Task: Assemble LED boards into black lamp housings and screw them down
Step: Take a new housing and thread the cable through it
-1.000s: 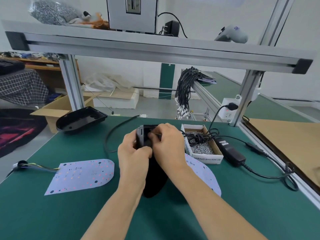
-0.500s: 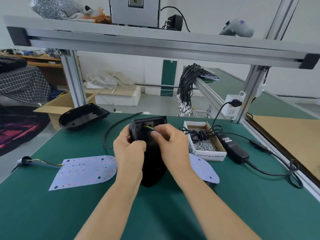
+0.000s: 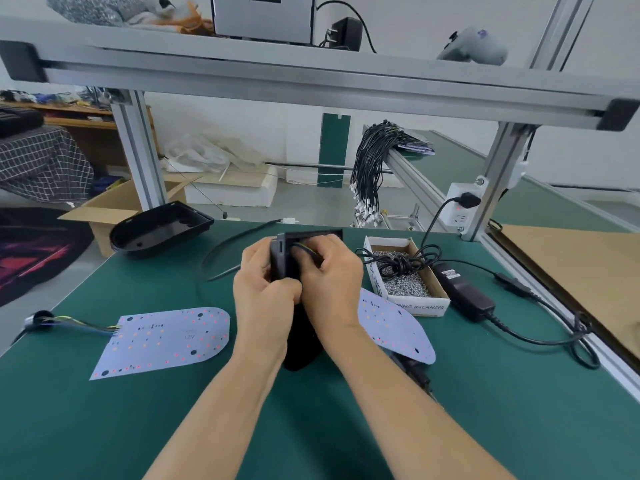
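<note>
Black lamp housing (image 3: pixel 300 344), stood on end near the middle of the green bench top (image 3: pixel 104 427), lower rounded end on the surface, upper square end raised between both hands. Left hand (image 3: pixel 265 292): fingers curled round the housing's left edge, gripping it. Right hand (image 3: pixel 330 282): fingers curled over the upper opening, pinching yellow and blue wires (image 3: pixel 304 249) at the housing's top. LED board (image 3: pixel 394 327), white, lying flat just right of the housing, partly hidden under the right wrist. Second LED board (image 3: pixel 162 341), white, marked 12V, flat on the bench toward the left edge, coloured leads running from it to a small round connector (image 3: pixel 36 320) at that edge. Second black housing (image 3: pixel 159 230), open side up, at the far left corner. Cardboard box of screws (image 3: pixel 405 282), right of the hands, a coil of black cord lying across it. Black power adapter (image 3: pixel 462 292) just right of the box, its cable trailing toward the right edge. Bundle of black cables (image 3: pixel 374 168) hanging off the neighbouring bench beyond the far edge.
</note>
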